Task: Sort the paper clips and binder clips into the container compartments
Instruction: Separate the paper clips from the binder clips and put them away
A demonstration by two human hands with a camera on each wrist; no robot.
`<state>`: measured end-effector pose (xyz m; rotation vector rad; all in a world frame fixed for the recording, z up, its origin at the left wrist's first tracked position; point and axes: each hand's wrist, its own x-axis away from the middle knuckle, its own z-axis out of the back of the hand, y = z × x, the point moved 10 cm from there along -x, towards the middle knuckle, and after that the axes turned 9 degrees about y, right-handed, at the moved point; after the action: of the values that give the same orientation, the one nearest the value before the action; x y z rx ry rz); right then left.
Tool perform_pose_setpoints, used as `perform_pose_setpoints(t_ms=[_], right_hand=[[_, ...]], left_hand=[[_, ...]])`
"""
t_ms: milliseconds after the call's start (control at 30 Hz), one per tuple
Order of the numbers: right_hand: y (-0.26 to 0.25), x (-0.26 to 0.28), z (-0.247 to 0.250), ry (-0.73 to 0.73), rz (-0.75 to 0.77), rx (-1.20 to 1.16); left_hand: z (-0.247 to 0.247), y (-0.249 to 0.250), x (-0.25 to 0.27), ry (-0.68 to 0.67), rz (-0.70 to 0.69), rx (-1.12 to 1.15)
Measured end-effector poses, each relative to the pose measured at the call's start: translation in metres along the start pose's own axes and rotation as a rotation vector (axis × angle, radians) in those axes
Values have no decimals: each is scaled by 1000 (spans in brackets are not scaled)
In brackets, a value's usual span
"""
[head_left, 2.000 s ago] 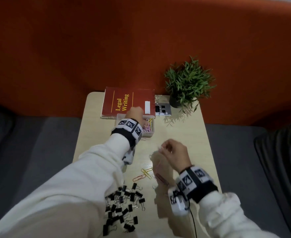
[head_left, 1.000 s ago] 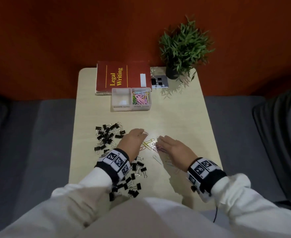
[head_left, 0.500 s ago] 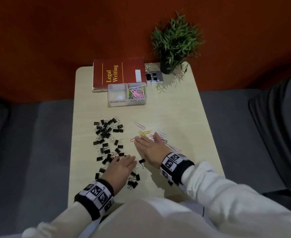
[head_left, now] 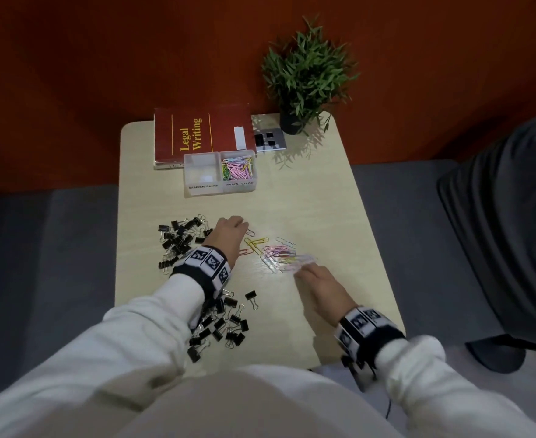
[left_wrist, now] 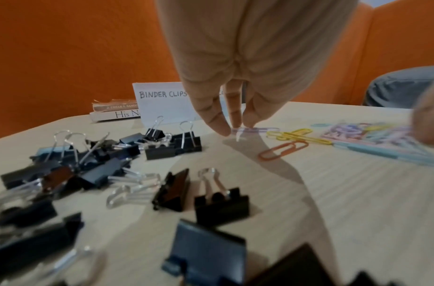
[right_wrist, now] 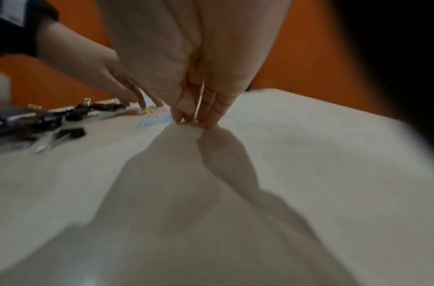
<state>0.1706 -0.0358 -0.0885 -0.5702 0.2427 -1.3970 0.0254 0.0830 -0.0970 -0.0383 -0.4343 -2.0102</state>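
Note:
A clear two-compartment container [head_left: 219, 188] stands at the back of the table. Its compartment labelled binder clips is empty, and the one labelled paper clips holds coloured paper clips [head_left: 238, 170]. My left hand [head_left: 243, 225] [left_wrist: 233, 127] pinches one end of a lilac paper clip [left_wrist: 257, 129] that lies flat on the table. Loose coloured paper clips [head_left: 279, 252] lie to its right. My right hand [head_left: 299, 270] [right_wrist: 193, 120] presses straight fingers on the table at that pile's near edge, where the clips are blurred. Black binder clips [head_left: 179, 240] [left_wrist: 162, 147] lie to the left.
More binder clips [head_left: 225, 324] lie under my left forearm near the front edge. A red book [head_left: 197, 134], a marker plate [head_left: 268, 139] and a potted plant [head_left: 304, 77] stand along the back of the table [head_left: 311, 207]. A grey seat surrounds the table.
My left hand has gone from the near binder clips forward to the lone paper clip. My right hand has drawn back to the right, and the paper clips at its fingertips are blurred.

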Motion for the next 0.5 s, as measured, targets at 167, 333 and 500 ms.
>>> perform_pose_setpoints(t_ms=[167,333,500], right_hand=[[-16,-55,24,87,16,-26],[-4,-84,12,-114,2,119],[-15,-95,5,-42,30,100]], left_hand=[[0,-1,4,50,28,-28],[-12,3,20,-62,74,83],[-7,1,4,-73,134,59]])
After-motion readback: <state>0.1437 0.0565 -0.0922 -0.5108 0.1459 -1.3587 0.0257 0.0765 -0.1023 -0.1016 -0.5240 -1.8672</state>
